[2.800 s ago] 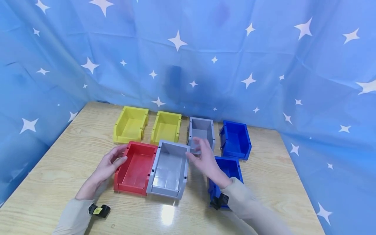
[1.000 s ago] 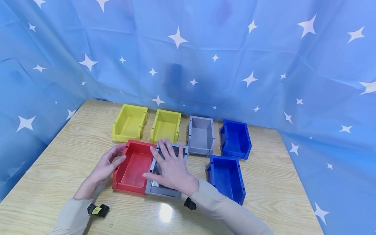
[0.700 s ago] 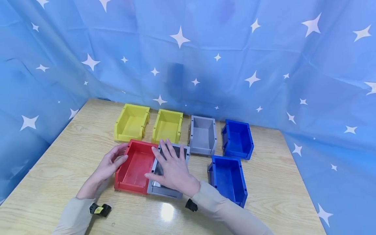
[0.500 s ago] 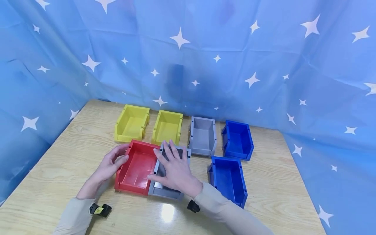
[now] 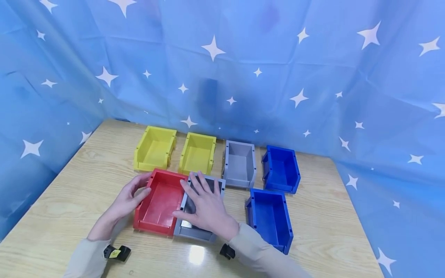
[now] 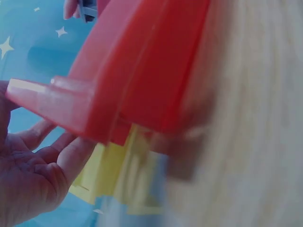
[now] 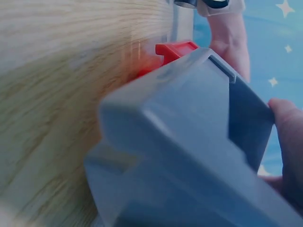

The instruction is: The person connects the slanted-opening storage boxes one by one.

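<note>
Centrally, two large bins stand side by side near the front of the bench (image 5: 330, 216): a red bin (image 5: 160, 202) on the person's left and a near gray bin (image 5: 195, 233) on the right, their long walls appearing to meet. The left grip (image 5: 126, 199) is narrowed on the red bin's outer rim, thumb along the top edge and fingers behind it, presumably to steady that side. The right grip (image 5: 208, 208) spreads wide over the near gray bin, its digits extended and reaching the rim, enclosing nothing; such a span suggests that it keeps the second bin against the first. Behind stand two yellow bins (image 5: 155, 146) (image 5: 197, 151), a far gray bin (image 5: 239, 166) and a blue bin (image 5: 281, 170), arranged in a row that seems to leave the foreground for handling. A second blue bin (image 5: 269, 216) lies apart from the central pair, toward the right.

All the bins appear to be molded plastic, smooth and faintly glossy, with a high back, side walls sloping down to a low front lip, and small dark slots in the rims. The dark zone beneath the right palm is probably shadow. The bench shows pale wood grain and a bright glare spot; the creased blue cloth (image 5: 257, 42) behind bears white four-pointed stars.
</note>
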Tool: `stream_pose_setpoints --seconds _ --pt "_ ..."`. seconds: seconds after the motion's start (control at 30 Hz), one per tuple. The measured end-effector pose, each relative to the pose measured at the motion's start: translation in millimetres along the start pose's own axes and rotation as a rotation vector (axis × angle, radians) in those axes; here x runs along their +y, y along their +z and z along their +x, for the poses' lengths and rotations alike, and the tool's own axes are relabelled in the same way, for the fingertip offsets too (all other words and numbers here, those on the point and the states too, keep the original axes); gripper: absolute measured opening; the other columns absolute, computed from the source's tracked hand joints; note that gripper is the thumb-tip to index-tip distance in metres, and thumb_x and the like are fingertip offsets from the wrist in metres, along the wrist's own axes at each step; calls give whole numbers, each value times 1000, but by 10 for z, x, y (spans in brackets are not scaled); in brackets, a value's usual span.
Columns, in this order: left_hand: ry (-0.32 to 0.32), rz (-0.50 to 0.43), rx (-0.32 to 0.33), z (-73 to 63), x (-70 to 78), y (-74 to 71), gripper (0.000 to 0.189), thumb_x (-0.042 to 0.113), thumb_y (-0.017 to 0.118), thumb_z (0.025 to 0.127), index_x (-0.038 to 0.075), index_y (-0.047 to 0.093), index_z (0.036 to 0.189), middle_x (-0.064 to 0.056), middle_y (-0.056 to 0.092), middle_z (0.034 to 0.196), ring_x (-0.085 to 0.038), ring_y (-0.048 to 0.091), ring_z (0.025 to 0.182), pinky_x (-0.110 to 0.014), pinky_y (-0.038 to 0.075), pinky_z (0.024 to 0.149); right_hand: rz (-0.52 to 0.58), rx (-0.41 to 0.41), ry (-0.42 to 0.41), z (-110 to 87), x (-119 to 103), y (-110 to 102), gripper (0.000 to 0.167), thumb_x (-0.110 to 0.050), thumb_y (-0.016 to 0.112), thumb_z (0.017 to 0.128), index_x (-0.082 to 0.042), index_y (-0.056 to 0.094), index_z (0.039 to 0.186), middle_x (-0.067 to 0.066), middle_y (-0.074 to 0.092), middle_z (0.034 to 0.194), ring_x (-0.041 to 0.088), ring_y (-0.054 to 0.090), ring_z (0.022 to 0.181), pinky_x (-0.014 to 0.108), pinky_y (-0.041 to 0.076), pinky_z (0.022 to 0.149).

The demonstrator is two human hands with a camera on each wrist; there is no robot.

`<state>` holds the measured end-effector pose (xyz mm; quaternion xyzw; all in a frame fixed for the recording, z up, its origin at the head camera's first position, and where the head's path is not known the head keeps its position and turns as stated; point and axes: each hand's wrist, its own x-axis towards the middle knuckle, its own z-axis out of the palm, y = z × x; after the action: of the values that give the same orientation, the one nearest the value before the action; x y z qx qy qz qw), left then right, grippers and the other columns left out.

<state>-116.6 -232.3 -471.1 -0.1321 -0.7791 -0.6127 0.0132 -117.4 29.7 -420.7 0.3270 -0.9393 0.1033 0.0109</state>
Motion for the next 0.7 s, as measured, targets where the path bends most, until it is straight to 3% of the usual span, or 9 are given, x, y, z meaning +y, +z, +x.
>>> stream_pose_setpoints --seconds 0.13,0.23,0.4,0.7 --pt "14 10 12 -19 -15 3 45 -5 53 91 -6 39 135 -31 45 123 -13 49 110 -11 41 86 1 -13 -1 26 -9 9 78 -73 39 84 -31 28 148 5 15 156 27 8 143 69 14 102" --pt "0 12 12 -23 -18 -11 46 -3 53 92 -5 39 135 -31 45 125 -15 49 111 -13 43 85 -10 -28 4 44 -22 -3 78 -73 39 84 -32 25 149 4 14 156 26 8 143 70 13 102" --pt "-73 -11 5 -58 -28 -31 48 1 53 93 -1 36 138 -28 43 129 -16 48 112 -16 47 83 -21 -56 -18 82 -36 -46 79 -73 38 83 -32 22 149 3 14 156 26 9 143 71 14 100" --pt "-99 -15 8 -82 -65 -28 50 4 54 94 0 34 140 -26 42 130 -21 47 113 -20 49 82 -34 -99 -4 109 27 -67 91 -76 36 82 -21 13 151 -4 9 157 18 5 143 68 7 104"
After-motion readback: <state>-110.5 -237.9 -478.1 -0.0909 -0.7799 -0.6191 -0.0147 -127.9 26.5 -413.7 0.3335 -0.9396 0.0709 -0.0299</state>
